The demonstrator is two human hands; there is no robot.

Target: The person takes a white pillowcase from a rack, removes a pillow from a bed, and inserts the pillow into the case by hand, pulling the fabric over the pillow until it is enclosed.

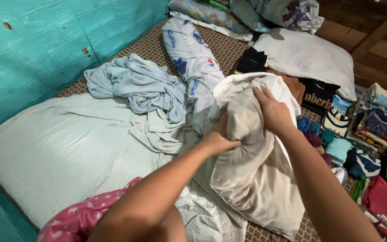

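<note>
**Both hands grip a cream pillowcase over the mattress**

The left hand point(220, 136) is closed on a fold of the cream pillowcase point(256, 175), soft, creased cotton that hangs just right of centre. The right hand point(272, 112) clamps the upper edge of the same cloth, fingers curled in. At ten o'clock lies a crumpled pale blue shirt point(135, 83) on a large white pillow point(50, 148) (its surface finely ribbed). At twelve o'clock stretches a long bolster point(191, 54), white with blue printed patches. A plain white cushion point(305, 56) sits at one o'clock. At three o'clock, folded clothes point(372, 148) in many colours are stacked in rows. Pink star-patterned fabric point(81, 217) shows at seven o'clock. A turquoise wall point(32, 40) fills the upper left.
</note>
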